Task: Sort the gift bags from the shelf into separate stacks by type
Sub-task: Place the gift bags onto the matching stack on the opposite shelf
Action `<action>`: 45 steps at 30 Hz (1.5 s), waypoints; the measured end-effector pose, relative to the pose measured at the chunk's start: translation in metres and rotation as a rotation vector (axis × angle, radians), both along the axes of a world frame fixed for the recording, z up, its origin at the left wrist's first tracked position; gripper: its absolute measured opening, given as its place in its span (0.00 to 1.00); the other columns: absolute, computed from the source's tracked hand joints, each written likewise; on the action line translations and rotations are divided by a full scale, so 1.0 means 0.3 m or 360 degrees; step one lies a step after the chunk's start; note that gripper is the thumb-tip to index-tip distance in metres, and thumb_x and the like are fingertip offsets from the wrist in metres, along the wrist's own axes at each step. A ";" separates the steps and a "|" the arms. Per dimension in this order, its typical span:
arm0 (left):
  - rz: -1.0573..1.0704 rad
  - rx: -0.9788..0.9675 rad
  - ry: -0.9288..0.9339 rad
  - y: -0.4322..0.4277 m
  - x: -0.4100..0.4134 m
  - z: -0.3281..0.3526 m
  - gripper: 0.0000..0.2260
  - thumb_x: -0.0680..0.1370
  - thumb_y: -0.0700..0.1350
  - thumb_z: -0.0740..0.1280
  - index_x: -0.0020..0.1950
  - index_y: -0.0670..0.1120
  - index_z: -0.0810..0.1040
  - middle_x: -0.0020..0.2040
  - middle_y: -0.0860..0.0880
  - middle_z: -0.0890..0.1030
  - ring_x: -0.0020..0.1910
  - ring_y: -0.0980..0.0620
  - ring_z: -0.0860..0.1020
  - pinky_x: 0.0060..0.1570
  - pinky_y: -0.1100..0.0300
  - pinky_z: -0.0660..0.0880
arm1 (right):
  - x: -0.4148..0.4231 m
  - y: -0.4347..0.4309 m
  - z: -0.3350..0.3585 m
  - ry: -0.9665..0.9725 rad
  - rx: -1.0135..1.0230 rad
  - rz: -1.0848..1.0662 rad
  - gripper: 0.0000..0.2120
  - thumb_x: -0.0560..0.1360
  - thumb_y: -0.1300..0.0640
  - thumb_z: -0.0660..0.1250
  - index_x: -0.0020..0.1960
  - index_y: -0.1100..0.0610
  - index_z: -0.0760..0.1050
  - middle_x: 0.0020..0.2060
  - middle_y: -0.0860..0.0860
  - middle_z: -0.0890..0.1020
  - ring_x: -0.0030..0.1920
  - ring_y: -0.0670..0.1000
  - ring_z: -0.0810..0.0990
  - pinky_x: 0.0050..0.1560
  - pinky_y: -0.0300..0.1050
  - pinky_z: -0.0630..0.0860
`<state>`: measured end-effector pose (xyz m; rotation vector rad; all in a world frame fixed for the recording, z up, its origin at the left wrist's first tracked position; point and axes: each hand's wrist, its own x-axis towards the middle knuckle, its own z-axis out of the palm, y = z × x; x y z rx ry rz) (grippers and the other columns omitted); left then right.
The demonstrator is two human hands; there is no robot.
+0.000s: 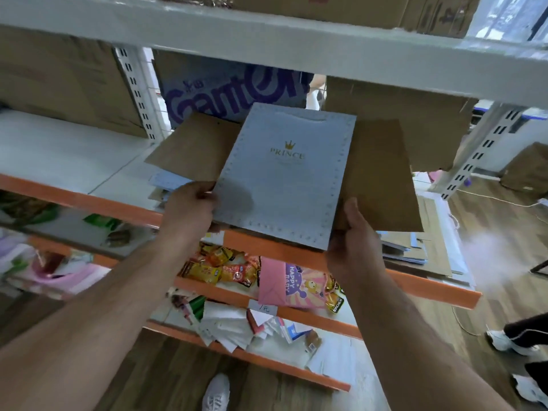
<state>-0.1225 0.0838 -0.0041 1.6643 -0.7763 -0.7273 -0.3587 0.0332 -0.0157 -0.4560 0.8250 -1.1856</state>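
Observation:
A flat pale blue gift bag with a gold crown and the word PRINCE lies on top of two flat brown paper bags, one fanned out to the left and one to the right. My left hand grips the left edge of the bundle, fingers curled under it. My right hand grips the bundle at the lower right, thumb on top against the right brown bag. The bundle is held above the front edge of the shelf.
Orange-edged shelves below hold snack packets, a pink "Happy Baby" bag and loose white papers. More flat bags lie stacked on the shelf at right. Cardboard boxes stand at the back. Another person's shoes are at right.

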 end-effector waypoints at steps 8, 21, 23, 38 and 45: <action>0.0246 -0.0165 0.0529 0.231 0.234 0.042 0.12 0.77 0.28 0.63 0.54 0.42 0.77 0.36 0.46 0.81 0.25 0.52 0.77 0.24 0.61 0.75 | 0.268 0.112 0.026 -0.0028 -0.0068 0.0331 0.14 0.80 0.57 0.67 0.64 0.58 0.77 0.57 0.57 0.85 0.57 0.60 0.84 0.59 0.64 0.79; 0.0639 -0.0250 0.0631 0.625 0.932 -0.024 0.09 0.81 0.32 0.63 0.57 0.42 0.79 0.52 0.42 0.82 0.37 0.47 0.80 0.24 0.61 0.76 | 1.023 0.378 -0.013 0.0096 0.0014 0.0481 0.17 0.78 0.57 0.69 0.66 0.59 0.77 0.54 0.54 0.86 0.50 0.52 0.86 0.44 0.46 0.84; 0.0694 -0.0241 0.0621 0.690 1.072 -0.036 0.10 0.81 0.33 0.63 0.58 0.42 0.79 0.51 0.42 0.82 0.36 0.46 0.81 0.25 0.60 0.77 | 1.167 0.428 -0.020 0.0067 0.0006 0.0505 0.15 0.79 0.57 0.68 0.65 0.59 0.77 0.53 0.53 0.86 0.47 0.52 0.87 0.45 0.46 0.84; 0.1021 -0.0299 0.0758 0.946 1.775 -0.080 0.11 0.81 0.32 0.61 0.56 0.42 0.80 0.47 0.45 0.82 0.30 0.52 0.81 0.24 0.63 0.75 | 1.979 0.517 -0.044 0.0048 0.0090 0.0757 0.12 0.80 0.58 0.67 0.63 0.58 0.76 0.48 0.56 0.87 0.44 0.53 0.88 0.37 0.46 0.83; 0.1067 -0.0279 0.0688 0.828 2.101 -0.105 0.10 0.80 0.31 0.63 0.51 0.44 0.80 0.44 0.46 0.83 0.31 0.51 0.82 0.25 0.62 0.77 | 2.343 0.346 -0.113 -0.0005 0.0125 0.0775 0.07 0.79 0.57 0.68 0.56 0.56 0.78 0.44 0.54 0.87 0.42 0.52 0.87 0.50 0.52 0.83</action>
